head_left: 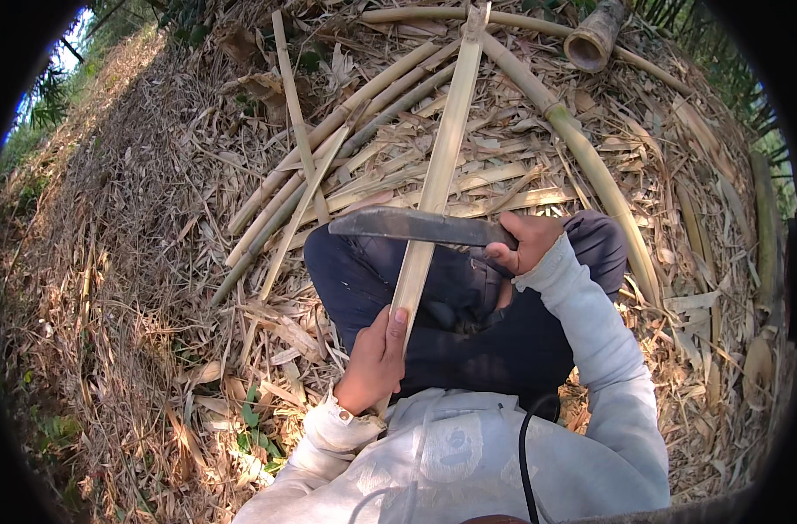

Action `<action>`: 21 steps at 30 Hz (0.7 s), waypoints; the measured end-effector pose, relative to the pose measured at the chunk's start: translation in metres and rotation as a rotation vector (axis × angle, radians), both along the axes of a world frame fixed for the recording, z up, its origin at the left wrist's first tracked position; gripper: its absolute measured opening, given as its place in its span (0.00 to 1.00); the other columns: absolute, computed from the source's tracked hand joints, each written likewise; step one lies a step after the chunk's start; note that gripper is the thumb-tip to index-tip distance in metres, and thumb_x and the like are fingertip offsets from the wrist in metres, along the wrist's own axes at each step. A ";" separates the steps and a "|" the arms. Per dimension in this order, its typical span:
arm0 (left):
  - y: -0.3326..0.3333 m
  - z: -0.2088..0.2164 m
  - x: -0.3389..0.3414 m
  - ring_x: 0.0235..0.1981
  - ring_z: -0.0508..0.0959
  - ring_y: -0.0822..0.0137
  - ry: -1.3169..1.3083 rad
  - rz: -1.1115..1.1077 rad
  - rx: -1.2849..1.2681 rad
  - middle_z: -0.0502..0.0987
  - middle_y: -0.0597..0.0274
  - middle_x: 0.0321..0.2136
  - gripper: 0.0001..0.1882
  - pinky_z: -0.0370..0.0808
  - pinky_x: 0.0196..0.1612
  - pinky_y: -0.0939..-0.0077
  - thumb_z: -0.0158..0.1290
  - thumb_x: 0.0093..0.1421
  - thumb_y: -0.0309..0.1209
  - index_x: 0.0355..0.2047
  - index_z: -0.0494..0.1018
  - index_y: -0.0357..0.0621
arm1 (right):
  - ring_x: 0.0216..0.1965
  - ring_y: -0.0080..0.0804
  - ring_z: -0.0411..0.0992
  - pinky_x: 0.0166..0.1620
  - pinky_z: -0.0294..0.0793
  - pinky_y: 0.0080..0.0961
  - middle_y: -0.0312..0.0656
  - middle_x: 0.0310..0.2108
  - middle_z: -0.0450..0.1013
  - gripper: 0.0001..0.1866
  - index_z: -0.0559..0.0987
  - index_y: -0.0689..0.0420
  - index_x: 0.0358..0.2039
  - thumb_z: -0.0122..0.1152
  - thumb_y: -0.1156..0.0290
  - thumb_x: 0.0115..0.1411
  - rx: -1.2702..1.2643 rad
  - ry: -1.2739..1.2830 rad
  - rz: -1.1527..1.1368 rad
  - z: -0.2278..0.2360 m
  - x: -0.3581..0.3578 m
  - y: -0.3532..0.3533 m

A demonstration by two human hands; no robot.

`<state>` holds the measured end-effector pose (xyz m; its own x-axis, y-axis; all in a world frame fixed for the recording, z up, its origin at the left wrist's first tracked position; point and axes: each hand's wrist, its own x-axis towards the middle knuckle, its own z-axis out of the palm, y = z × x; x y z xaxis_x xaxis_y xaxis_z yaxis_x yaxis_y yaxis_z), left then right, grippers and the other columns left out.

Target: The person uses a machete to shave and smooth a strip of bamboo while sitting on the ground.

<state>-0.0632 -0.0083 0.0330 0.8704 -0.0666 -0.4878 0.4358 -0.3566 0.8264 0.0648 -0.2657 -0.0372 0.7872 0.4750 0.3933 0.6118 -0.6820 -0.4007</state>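
A long split bamboo strip (442,162) runs from near my waist up and away from me, its pale inner face showing. My left hand (377,358) is closed around its near end, thumb on top. In my right hand (531,240) is a large dark-bladed knife (416,225), its handle mostly hidden by my fingers. The blade lies crosswise over the strip, its tip pointing left. Both hands are above my folded legs in dark trousers (355,262).
Several bamboo poles (329,127) lie on the left, with thin split strips (307,205) across them. A green bamboo pole (590,157) curves along the right. A thick hollow bamboo piece (590,44) lies at the far right. Dry leaves and shavings (137,262) cover the ground.
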 end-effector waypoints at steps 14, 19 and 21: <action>0.009 0.005 -0.035 0.05 0.61 0.77 0.088 -0.053 -0.102 0.61 0.69 0.10 0.21 0.60 0.09 0.82 0.32 0.73 0.43 0.36 0.65 0.39 | 0.16 0.50 0.68 0.21 0.66 0.39 0.47 0.11 0.64 0.31 0.72 0.57 0.23 0.48 0.39 0.64 0.145 0.095 -0.204 -0.006 0.034 -0.050; 0.001 0.006 -0.033 0.05 0.60 0.77 0.090 -0.070 -0.136 0.61 0.69 0.10 0.20 0.58 0.08 0.81 0.32 0.73 0.42 0.33 0.64 0.40 | 0.18 0.48 0.71 0.23 0.69 0.38 0.45 0.12 0.66 0.34 0.71 0.57 0.22 0.50 0.34 0.59 0.026 -0.106 -0.030 0.025 0.012 -0.019; 0.009 0.007 -0.049 0.06 0.59 0.78 0.063 -0.094 -0.140 0.60 0.70 0.10 0.20 0.58 0.10 0.81 0.32 0.73 0.42 0.33 0.64 0.40 | 0.17 0.48 0.69 0.23 0.68 0.38 0.47 0.13 0.66 0.31 0.75 0.59 0.22 0.49 0.41 0.64 0.227 0.041 -0.317 0.014 0.049 -0.057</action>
